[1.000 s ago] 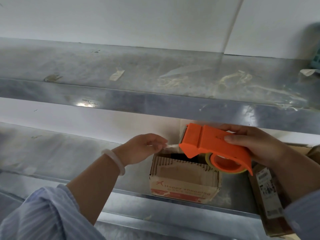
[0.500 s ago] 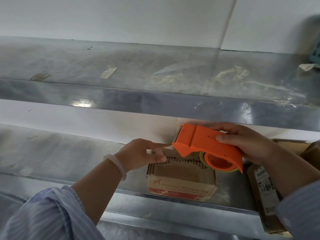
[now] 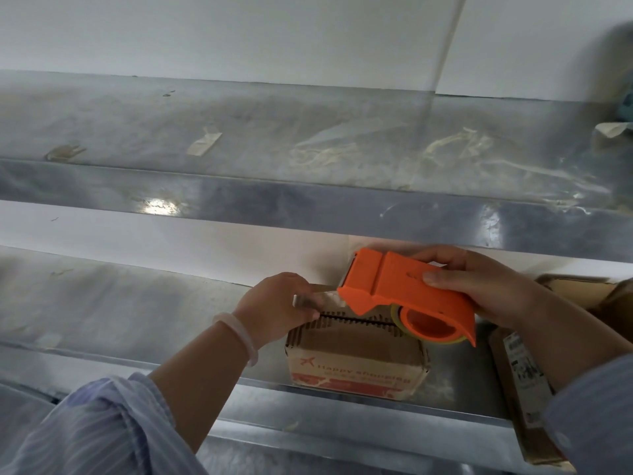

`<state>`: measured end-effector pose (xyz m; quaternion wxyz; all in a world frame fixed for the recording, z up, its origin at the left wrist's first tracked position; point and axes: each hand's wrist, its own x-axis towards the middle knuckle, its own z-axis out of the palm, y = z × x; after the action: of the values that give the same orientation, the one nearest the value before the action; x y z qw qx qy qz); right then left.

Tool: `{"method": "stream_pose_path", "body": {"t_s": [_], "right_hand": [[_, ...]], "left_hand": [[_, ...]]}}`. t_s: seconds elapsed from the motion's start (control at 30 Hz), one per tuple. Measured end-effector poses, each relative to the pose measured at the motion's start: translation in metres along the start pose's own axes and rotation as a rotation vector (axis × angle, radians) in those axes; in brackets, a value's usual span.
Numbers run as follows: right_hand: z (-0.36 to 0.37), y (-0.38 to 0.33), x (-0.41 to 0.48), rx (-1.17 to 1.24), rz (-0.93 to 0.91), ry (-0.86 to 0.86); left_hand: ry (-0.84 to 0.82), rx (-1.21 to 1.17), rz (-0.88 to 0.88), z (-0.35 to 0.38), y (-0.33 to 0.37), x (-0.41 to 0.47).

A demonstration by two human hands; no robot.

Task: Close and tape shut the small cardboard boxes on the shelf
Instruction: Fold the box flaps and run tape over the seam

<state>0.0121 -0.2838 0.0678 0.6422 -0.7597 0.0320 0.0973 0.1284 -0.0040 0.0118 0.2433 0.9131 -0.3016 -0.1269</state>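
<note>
A small cardboard box (image 3: 356, 358) with red print stands on the lower metal shelf (image 3: 137, 323), its top flaps folded nearly together with a dark slit between them. My right hand (image 3: 486, 286) grips an orange tape dispenser (image 3: 407, 296) just above the box's top. My left hand (image 3: 277, 306) pinches the free end of the clear tape (image 3: 322, 298) pulled from the dispenser, at the box's left top edge.
A long brown box (image 3: 524, 389) with a label lies to the right of the small box, partly under my right arm. The upper metal shelf (image 3: 308, 214) overhangs closely above, with scraps of old tape on it. A white wall is behind.
Both hands and the dispenser have dropped lower onto the box's top. The flaps, open a second ago, are now folded almost shut under the tape.
</note>
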Motion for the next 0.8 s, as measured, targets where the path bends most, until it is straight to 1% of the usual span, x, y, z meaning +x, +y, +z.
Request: {"method": "stream_pose_path", "body": {"t_s": [0.13, 0.27, 0.43, 0.5, 0.57, 0.63, 0.73, 0.8], "right_hand": [[0.005, 0.002, 0.004, -0.06, 0.005, 0.005], [0.014, -0.002, 0.007, -0.053, -0.003, -0.017], [0.022, 0.0, 0.009, -0.151, 0.037, -0.015], [0.022, -0.002, 0.009, -0.204, 0.054, -0.018], [0.023, -0.004, 0.009, -0.25, 0.06, -0.036], [0.025, -0.005, 0.01, -0.267, 0.061, -0.046], [0.027, -0.007, 0.012, -0.275, 0.056, -0.05], [0.028, -0.007, 0.013, -0.278, 0.052, -0.059]], "left_hand": [[-0.005, -0.057, 0.02, -0.003, 0.004, -0.002], [0.005, -0.082, 0.043, -0.004, 0.004, -0.003], [0.013, -0.121, 0.032, 0.0, 0.003, -0.003], [0.012, -0.182, 0.01, -0.002, 0.0, -0.003], [0.002, -0.298, -0.012, -0.01, -0.008, -0.003], [-0.049, -0.362, -0.035, -0.022, -0.02, -0.005], [-0.196, -0.535, -0.133, -0.038, -0.036, -0.01], [-0.208, -0.572, -0.183, -0.042, -0.043, -0.009]]}}
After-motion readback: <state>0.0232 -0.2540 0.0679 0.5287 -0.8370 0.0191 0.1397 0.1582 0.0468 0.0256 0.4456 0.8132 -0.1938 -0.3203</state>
